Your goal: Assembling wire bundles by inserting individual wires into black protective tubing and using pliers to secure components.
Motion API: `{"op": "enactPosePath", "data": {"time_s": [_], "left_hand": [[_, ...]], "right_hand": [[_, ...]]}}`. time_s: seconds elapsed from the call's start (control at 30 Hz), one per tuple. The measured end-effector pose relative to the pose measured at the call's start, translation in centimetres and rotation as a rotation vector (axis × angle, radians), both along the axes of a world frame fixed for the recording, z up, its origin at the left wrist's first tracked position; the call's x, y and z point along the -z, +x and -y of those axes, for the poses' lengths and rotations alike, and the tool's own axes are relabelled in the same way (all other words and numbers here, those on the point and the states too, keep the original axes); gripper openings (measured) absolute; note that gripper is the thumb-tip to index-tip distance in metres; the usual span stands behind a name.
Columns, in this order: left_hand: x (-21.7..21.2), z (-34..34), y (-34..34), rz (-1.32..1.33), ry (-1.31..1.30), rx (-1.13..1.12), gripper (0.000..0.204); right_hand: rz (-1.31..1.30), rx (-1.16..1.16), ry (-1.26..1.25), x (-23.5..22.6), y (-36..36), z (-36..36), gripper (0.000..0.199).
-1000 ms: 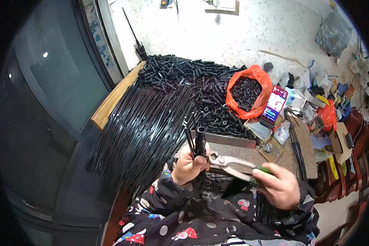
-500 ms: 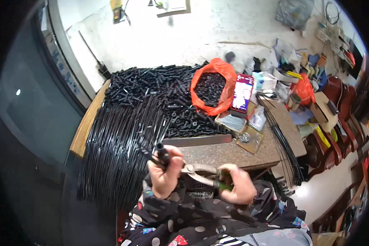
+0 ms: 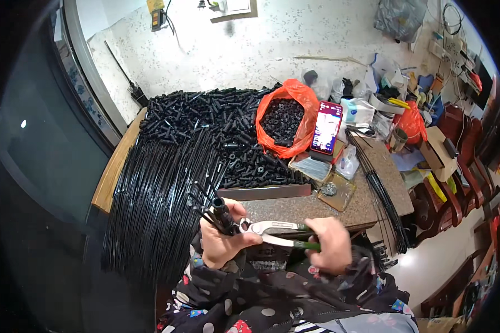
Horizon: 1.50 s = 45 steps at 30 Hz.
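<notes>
My left hand (image 3: pixel 219 248) is closed around a hollow black tubular part (image 3: pixel 222 210). Several thin black rods (image 3: pixel 201 195) stick out beside the tube, above my fingers. With my right hand (image 3: pixel 332 244) I grip the green handles of a pair of metal pincers (image 3: pixel 273 226). The handles are spread apart. The pincers' jaws meet the black part at my left thumb; exactly what lies between them is too small to make out.
Long black rods (image 3: pixel 150 205) cover the table's left side, below a heap of short black tubes (image 3: pixel 189 116). An orange bag (image 3: pixel 304 139) of small black parts stands beside a lit phone (image 3: pixel 326 127). A metal strip (image 3: pixel 264 192) edges the heap; bundled rods (image 3: pixel 380 191) lie right.
The pincers' handles have spread wider, and their jaws now show at the black part. My right hand has shifted slightly right. The thin rods beside the tube stand out more clearly.
</notes>
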<state>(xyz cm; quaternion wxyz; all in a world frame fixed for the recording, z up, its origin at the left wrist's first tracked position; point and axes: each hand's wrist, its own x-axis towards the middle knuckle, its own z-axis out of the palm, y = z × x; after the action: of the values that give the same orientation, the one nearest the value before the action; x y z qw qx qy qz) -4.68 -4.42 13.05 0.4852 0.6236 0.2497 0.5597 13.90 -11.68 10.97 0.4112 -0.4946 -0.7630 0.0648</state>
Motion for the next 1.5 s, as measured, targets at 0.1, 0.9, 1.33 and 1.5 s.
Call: {"op": "enactPosePath", "data": {"time_s": [0.1, 0.9, 1.33, 1.5], "left_hand": [[1.0, -0.5, -0.5, 0.074, -0.031, 0.078, 0.045], [-1.1, 0.4, 0.8, -0.139, 0.096, 0.06, 0.033], [0.2, 1.0, 2.1, -0.089, -0.105, -0.049, 0.027], [2.3, -0.1, 2.0, 0.002, -0.081, 0.011, 0.039]], "right_hand": [[-0.287, -0.373, -0.789, -1.9, 0.1, 0.9, 0.015], [-1.022, -0.698, -1.418, -1.6, -0.2, 1.4, 0.053], [-1.043, -0.503, -1.152, 4.3, -4.9, 3.3, 0.009], [-0.954, -0.098, -1.018, 3.2, -3.2, 1.7, 0.007]]}}
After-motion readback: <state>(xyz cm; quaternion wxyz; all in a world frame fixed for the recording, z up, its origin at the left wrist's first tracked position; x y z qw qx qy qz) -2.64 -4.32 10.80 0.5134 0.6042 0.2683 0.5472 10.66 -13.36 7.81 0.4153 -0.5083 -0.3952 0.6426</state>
